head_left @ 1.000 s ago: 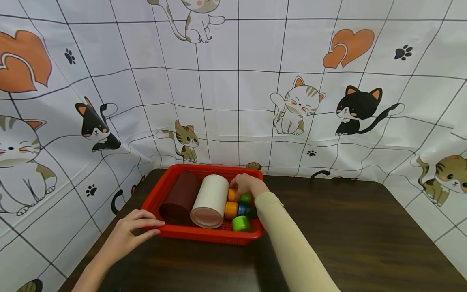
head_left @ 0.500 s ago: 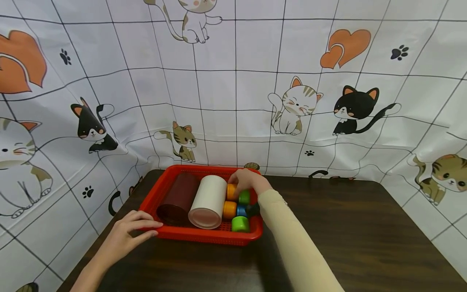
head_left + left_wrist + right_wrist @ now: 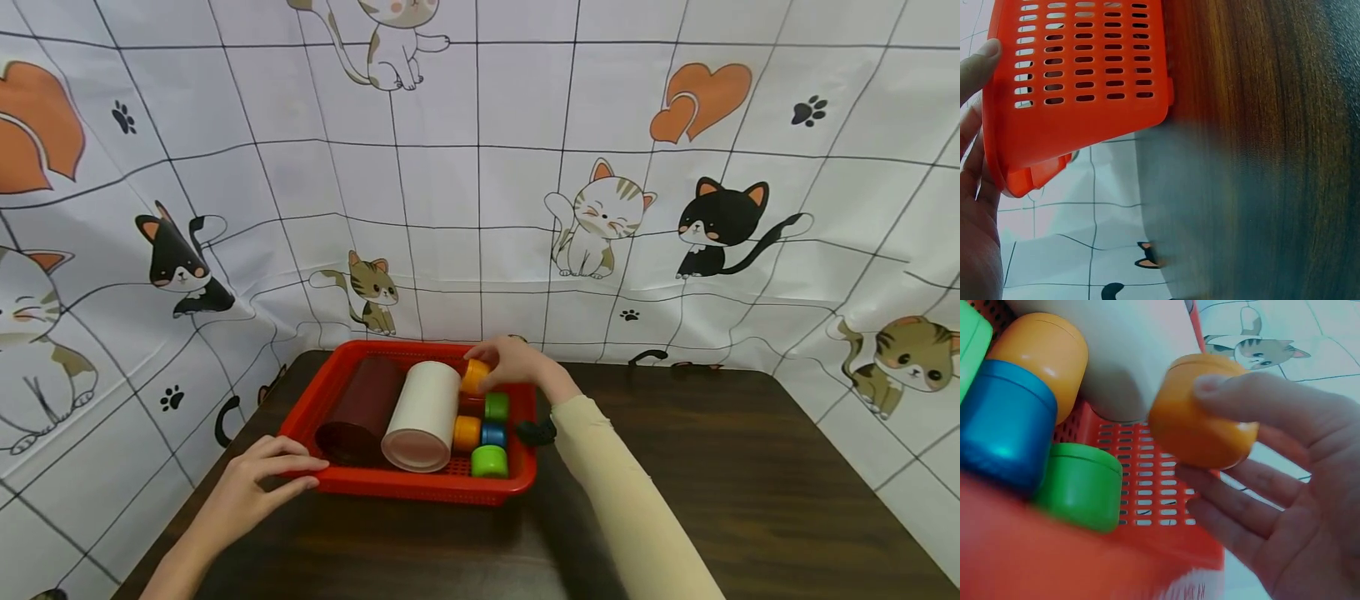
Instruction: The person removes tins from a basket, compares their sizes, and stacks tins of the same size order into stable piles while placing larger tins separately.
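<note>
Right hand [image 3: 519, 365] pinches an orange pot [image 3: 474, 377] between thumb and fingers — best lifted clear of the white cylinder [image 3: 422, 408] — while the left hand [image 3: 258, 477] grips the red basket [image 3: 405, 482] by its rim.

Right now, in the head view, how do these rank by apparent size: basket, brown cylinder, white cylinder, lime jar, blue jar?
1. Basket
2. Brown cylinder and white cylinder: too alike to rank
3. Lime jar
4. Blue jar

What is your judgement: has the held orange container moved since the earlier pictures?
Yes: judged against the red basket, the held orange container has moved up the head picture, toward the basket's far rim.
</note>
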A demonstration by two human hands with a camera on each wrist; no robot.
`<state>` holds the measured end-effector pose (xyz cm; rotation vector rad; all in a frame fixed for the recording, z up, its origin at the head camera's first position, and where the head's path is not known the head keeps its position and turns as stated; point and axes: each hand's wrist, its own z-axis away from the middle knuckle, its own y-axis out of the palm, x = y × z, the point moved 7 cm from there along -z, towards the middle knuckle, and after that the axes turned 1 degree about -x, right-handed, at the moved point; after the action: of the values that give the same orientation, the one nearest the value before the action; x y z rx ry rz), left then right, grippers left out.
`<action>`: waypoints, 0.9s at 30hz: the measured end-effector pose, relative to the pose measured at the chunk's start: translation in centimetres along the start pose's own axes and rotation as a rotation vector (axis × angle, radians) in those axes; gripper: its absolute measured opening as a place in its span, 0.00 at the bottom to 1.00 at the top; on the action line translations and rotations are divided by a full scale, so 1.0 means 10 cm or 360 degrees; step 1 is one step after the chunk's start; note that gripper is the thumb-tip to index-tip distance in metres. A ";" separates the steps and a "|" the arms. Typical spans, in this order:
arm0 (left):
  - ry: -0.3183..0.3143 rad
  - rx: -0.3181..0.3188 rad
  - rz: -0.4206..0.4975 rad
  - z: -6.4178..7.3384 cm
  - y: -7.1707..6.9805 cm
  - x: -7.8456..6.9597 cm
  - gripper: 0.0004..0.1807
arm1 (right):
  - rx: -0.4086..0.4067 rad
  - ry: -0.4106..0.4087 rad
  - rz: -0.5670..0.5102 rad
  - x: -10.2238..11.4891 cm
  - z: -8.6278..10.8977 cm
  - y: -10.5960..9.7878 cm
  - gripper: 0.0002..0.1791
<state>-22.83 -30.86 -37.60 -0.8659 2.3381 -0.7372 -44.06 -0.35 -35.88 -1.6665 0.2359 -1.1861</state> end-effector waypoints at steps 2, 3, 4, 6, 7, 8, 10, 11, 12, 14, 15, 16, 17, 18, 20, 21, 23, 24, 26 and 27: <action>0.0003 -0.0010 0.0013 0.01 0.00 0.00 0.29 | -0.0052 -0.0048 -0.0059 0.02 0.04 -0.04 0.31; 0.0004 -0.0014 0.0020 0.01 -0.01 0.00 0.29 | -0.0078 -0.0071 -0.0100 0.02 0.07 -0.06 0.31; 0.0005 -0.0017 0.0026 0.01 -0.01 -0.01 0.29 | -0.0096 -0.0086 -0.0156 0.02 0.09 -0.08 0.31; 0.0000 -0.0019 0.0035 0.01 -0.01 0.00 0.29 | -0.0134 -0.0107 -0.0269 0.00 0.13 -0.12 0.32; -0.0002 -0.0015 0.0035 0.01 0.00 0.00 0.28 | -0.0152 -0.0113 -0.0327 -0.01 0.15 -0.13 0.32; -0.0002 -0.0011 0.0037 0.01 0.00 0.00 0.28 | -0.0170 -0.0119 -0.0382 -0.02 0.17 -0.15 0.33; -0.0012 -0.0004 0.0034 0.01 0.02 0.01 0.28 | -0.0206 -0.0147 -0.0475 -0.05 0.21 -0.19 0.33; -0.0013 0.0000 0.0030 0.01 0.02 0.01 0.28 | -0.0225 -0.0161 -0.0509 -0.06 0.22 -0.21 0.33; -0.0014 0.0003 0.0033 0.01 0.03 0.02 0.28 | -0.0245 -0.0180 -0.0534 -0.07 0.24 -0.24 0.34; -0.0012 0.0002 0.0043 0.01 0.03 0.02 0.28 | -0.0278 -0.0211 -0.0584 -0.09 0.28 -0.28 0.34; -0.0012 0.0001 0.0045 0.01 0.03 0.02 0.28 | -0.0296 -0.0227 -0.0604 -0.10 0.30 -0.30 0.34; -0.0005 -0.0001 0.0051 0.01 0.04 0.01 0.28 | -0.0314 -0.0236 -0.0629 -0.10 0.33 -0.32 0.34; -0.0001 -0.0004 0.0052 0.01 0.04 0.01 0.28 | -0.0330 -0.0245 -0.0648 -0.11 0.36 -0.34 0.33; 0.0003 -0.0009 0.0060 0.01 0.04 0.00 0.28 | -0.0352 -0.0253 -0.0659 -0.12 0.39 -0.37 0.33; 0.0010 -0.0012 0.0063 0.01 0.04 0.00 0.28 | -0.0392 -0.0266 -0.0693 -0.13 0.46 -0.43 0.33; 0.0015 -0.0013 0.0064 0.01 0.04 -0.01 0.28 | -0.0417 -0.0267 -0.0707 -0.15 0.49 -0.45 0.32; 0.0011 -0.0010 0.0055 0.01 0.04 0.00 0.29 | -0.0467 -0.0272 -0.0734 -0.17 0.56 -0.50 0.32; 0.0008 -0.0003 0.0044 0.01 0.04 0.00 0.29 | -0.0487 -0.0276 -0.0753 -0.18 0.59 -0.52 0.32; -0.0009 0.0014 0.0013 0.01 0.04 0.01 0.29 | -0.0524 -0.0286 -0.0791 -0.20 0.65 -0.56 0.33; -0.0019 0.0023 -0.0003 0.01 0.04 0.02 0.29 | -0.0543 -0.0286 -0.0808 -0.21 0.68 -0.58 0.33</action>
<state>-23.08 -30.81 -37.98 -0.8643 2.3188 -0.7466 -41.91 7.81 -32.29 -2.2043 -0.1153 -1.4086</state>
